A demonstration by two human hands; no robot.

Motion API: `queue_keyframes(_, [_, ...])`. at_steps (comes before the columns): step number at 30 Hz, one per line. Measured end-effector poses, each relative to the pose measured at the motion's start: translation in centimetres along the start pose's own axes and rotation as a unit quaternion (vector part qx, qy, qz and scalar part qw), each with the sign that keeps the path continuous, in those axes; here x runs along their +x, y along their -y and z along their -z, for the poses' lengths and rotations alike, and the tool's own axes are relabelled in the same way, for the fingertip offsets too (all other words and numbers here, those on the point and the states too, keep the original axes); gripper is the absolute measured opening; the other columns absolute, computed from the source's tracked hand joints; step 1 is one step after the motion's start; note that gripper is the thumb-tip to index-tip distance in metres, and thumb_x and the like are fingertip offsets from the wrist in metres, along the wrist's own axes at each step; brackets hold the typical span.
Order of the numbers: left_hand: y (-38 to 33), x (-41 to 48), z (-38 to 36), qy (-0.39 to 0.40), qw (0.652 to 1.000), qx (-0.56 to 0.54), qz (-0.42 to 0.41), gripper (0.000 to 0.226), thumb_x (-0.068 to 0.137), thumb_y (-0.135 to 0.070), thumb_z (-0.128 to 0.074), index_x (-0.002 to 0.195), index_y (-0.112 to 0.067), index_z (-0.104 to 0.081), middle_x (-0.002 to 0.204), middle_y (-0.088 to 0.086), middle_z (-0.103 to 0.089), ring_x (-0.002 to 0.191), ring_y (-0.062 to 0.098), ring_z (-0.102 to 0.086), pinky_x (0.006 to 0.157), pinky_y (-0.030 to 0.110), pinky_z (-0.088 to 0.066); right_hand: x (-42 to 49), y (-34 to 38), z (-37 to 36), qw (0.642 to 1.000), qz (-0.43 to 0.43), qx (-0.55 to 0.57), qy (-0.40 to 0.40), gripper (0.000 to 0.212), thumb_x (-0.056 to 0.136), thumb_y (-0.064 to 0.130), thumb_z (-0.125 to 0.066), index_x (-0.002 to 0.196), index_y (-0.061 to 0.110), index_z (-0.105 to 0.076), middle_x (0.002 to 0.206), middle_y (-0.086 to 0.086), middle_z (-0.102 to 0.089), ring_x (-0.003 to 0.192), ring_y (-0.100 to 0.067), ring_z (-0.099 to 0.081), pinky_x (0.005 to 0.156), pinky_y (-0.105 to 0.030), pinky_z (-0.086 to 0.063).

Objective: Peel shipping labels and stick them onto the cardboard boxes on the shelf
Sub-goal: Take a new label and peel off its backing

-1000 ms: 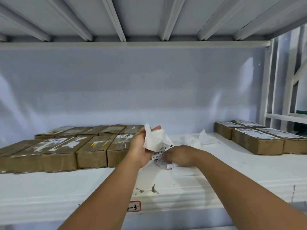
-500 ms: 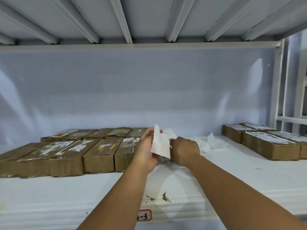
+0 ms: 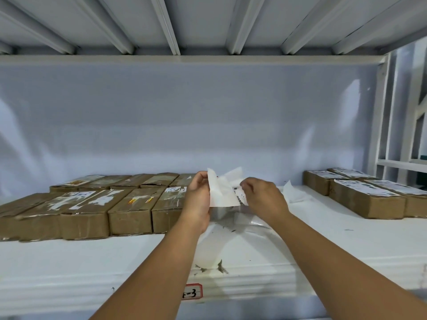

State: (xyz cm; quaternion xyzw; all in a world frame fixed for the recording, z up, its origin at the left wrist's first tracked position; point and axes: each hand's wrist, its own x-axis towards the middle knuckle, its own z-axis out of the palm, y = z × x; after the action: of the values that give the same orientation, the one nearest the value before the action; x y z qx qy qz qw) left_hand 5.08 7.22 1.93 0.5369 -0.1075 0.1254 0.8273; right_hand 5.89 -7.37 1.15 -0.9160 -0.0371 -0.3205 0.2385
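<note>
The person stood at the shelf (image 3: 346, 250) with both arms stretched in over its near edge. The left hand (image 3: 198, 199) gripped a white backing sheet (image 3: 223, 195) by its left side, thumb and fingers curled round it, and held it up clear of the shelf. The right hand (image 3: 263, 199), just to the right of it, pinched the edge of a shipping label (image 3: 240, 192) whose black print showed between the two hands. The label looked partly lifted from the sheet, though I could not tell how much of it was free.

On the far right of the shelf, the right boxes (image 3: 367, 199) each carried a full white printed label flat on top, so I took that group as done. The left boxes (image 3: 129, 211) stood in two rows, touching side by side. Their tops showed only torn white patches, tape and small scraps, not whole labels, so most of the work seemed to lie there.

A loose paper (image 3: 293, 192) lay crumpled on the shelf just beyond the right hand, which I judged to be spent backing. A red-bordered tag (image 3: 191, 291) was stuck on the shelf's front lip, below the arms.

By my reckoning the job was somewhere in its middle: one label was coming off, not yet stuck to any box, and a good many cartons on the left waited.
</note>
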Motion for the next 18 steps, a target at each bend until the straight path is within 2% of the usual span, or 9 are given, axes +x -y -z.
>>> queue_keyframes(2, [0.1,-0.2,-0.2,-0.006,0.994,0.094,-0.056,0.028,0.094,-0.011,-0.052,0.071,-0.026,-0.057,0.085,-0.002,-0.059,0.072,0.019,-0.053,0.066,0.028,-0.041,-0.1,0.1,1.1,0.992,-0.021,0.105,-0.061,0.028,0.097,0.025,-0.042,0.095,0.015,-0.068,0.091,-0.001,-0.07,0.089,-0.022,-0.06,0.075,-0.033,-0.048])
queue_keyframes(4, [0.1,-0.7,-0.3,-0.019,0.963,0.222,-0.152,0.025,0.094,-0.013,-0.052,0.074,-0.028,-0.053,0.092,-0.004,-0.055,0.071,0.012,-0.054,0.062,0.017,-0.042,-0.8,0.6,1.8,0.972,-0.051,0.224,-0.059,0.034,0.099,0.03,-0.042,0.086,0.011,-0.067,0.079,-0.001,-0.07,0.074,-0.018,-0.06,0.067,-0.029,-0.047])
queue_keyframes(6, [0.4,-1.1,-0.1,-0.019,0.881,0.357,-0.308,0.013,0.094,-0.018,-0.052,0.082,-0.021,-0.054,0.102,-0.001,-0.048,0.079,0.01,-0.055,0.07,0.014,-0.044,-1.8,1.4,2.2,0.909,-0.103,0.404,0.01,0.044,0.099,0.038,-0.041,0.083,0.007,-0.067,0.072,-0.005,-0.069,0.062,-0.018,-0.06,0.062,-0.026,-0.048])
queue_keyframes(8, [1.1,-1.2,-0.2,0.011,0.806,0.429,-0.408,0.02,0.094,-0.028,-0.045,0.09,-0.014,-0.059,0.11,0.005,-0.046,0.091,0.016,-0.056,0.078,0.026,-0.047,-2.5,1.7,2.4,0.831,-0.127,0.531,0.107,0.054,0.098,0.048,-0.036,0.091,0.006,-0.068,0.077,-0.008,-0.07,0.067,-0.019,-0.065,0.069,-0.032,-0.054])
queue_keyframes(10, [1.7,-1.2,-0.3,0.021,0.774,0.463,-0.43,0.028,0.091,-0.033,-0.039,0.095,-0.014,-0.06,0.116,0.009,-0.047,0.095,0.024,-0.057,0.076,0.035,-0.051,-3.0,1.6,2.4,0.777,-0.115,0.592,0.181,0.058,0.095,0.054,-0.034,0.096,0.007,-0.068,0.083,-0.008,-0.07,0.077,-0.02,-0.067,0.081,-0.038,-0.054])
queue_keyframes(13, [1.8,-1.6,-0.7,0.049,0.773,0.469,-0.425,0.028,0.087,-0.033,-0.038,0.11,-0.023,-0.051,0.12,0.006,-0.048,0.093,0.024,-0.06,0.071,0.037,-0.054,-3.3,1.2,2.8,0.737,-0.067,0.633,0.229,0.042,0.09,0.043,-0.048,0.102,0.007,-0.066,0.085,-0.008,-0.066,0.082,-0.02,-0.065,0.088,-0.039,-0.054])
queue_keyframes(15, [2.0,-1.6,-0.8,0.071,0.768,0.467,-0.432,0.027,0.086,-0.029,-0.039,0.112,-0.025,-0.046,0.116,0.005,-0.055,0.096,0.018,-0.058,0.074,0.033,-0.053,-3.2,0.9,2.8,0.71,-0.066,0.666,0.22,0.03,0.086,0.028,-0.055,0.103,0.004,-0.062,0.083,-0.009,-0.064,0.077,-0.019,-0.064,0.084,-0.034,-0.055])
queue_keyframes(18, [2.5,-1.5,-0.9,0.1,0.731,0.501,-0.452,0.024,0.084,-0.022,-0.042,0.103,-0.017,-0.056,0.105,0.003,-0.063,0.096,0.012,-0.052,0.082,0.025,-0.044,-2.9,0.4,2.7,0.7,-0.09,0.69,0.163,0.016,0.093,0.006,-0.049,0.097,0.0,-0.063,0.082,-0.011,-0.066,0.073,-0.018,-0.064,0.068,-0.025,-0.056])
